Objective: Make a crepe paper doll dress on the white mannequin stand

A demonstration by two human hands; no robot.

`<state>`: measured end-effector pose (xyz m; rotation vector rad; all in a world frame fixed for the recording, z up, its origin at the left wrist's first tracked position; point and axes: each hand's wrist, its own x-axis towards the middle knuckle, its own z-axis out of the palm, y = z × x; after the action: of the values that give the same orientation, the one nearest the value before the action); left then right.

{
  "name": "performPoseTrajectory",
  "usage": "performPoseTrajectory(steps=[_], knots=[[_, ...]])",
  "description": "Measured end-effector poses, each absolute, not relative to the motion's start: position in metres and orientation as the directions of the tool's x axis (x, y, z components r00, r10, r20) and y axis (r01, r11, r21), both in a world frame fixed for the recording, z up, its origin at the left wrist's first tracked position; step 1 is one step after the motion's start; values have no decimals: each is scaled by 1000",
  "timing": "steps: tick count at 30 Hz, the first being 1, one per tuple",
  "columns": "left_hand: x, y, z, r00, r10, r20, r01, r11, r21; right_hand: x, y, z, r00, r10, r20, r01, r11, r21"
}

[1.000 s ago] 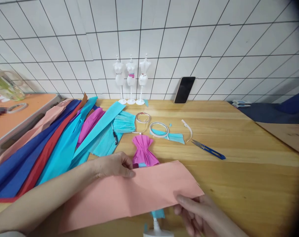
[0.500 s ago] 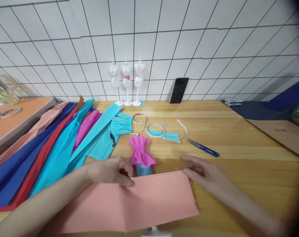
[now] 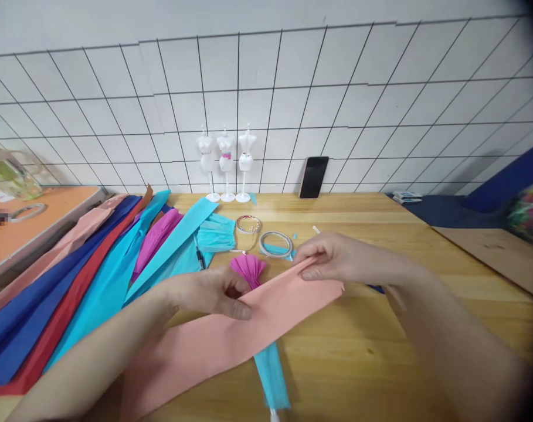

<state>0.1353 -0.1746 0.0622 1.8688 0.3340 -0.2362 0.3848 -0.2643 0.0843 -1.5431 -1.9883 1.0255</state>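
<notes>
A long strip of salmon-pink paper (image 3: pixel 231 337) is lifted off the wooden table (image 3: pixel 424 316). My left hand (image 3: pixel 209 293) pinches its upper edge near the middle. My right hand (image 3: pixel 332 258) pinches the strip's far right corner and holds it up. Behind the strip peeks a pleated magenta paper piece (image 3: pixel 248 266), and below it a turquoise paper strip (image 3: pixel 272 375) hangs out toward me.
Long paper sheets (image 3: pixel 73 275) in blue, red, turquoise, pink and magenta fan across the left. Three small white mannequins (image 3: pixel 226 161) and a dark phone (image 3: pixel 313 177) stand against the tiled wall. Tape rolls (image 3: pixel 275 243) lie mid-table. An orange-topped tray (image 3: pixel 29 223) sits far left.
My right hand has moved from lying open by the strip's right end to gripping its corner, raised and farther back. The strip is lifted and tilted, baring the turquoise strip beneath.
</notes>
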Motion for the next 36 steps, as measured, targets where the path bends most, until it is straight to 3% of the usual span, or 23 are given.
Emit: performPoseTrajectory(steps=[2,4,6,8,10,13,15,19,29,36], knots=[[139,-173,57,939,133,-318,342,-247,906,383,-256,89,-215,977,1,621,138,-771],[139,-172,51,931,192,-311,342,-163,925,381,-252,91,24,968,248,628,178,-758],[137,-170,46,915,265,-305,332,-62,941,378,-254,92,284,803,524,679,218,-701],[134,-169,45,901,343,-265,283,-3,959,375,-259,95,390,648,654,710,240,-662],[134,-171,47,876,452,-167,207,-41,977,368,-265,96,379,719,582,637,253,-728],[138,-180,53,800,597,58,167,-316,934,345,-268,87,67,983,171,404,130,-906],[142,-191,56,778,586,225,162,-534,830,326,-265,73,-59,998,-13,307,6,-952],[145,-211,59,787,470,400,110,-745,658,299,-258,47,-73,996,41,300,61,-952],[138,-224,75,840,404,362,93,-765,637,299,-263,56,-152,985,-86,116,-68,-991],[134,-224,75,873,365,322,119,-802,586,300,-264,49,-207,975,-80,123,-55,-991]])
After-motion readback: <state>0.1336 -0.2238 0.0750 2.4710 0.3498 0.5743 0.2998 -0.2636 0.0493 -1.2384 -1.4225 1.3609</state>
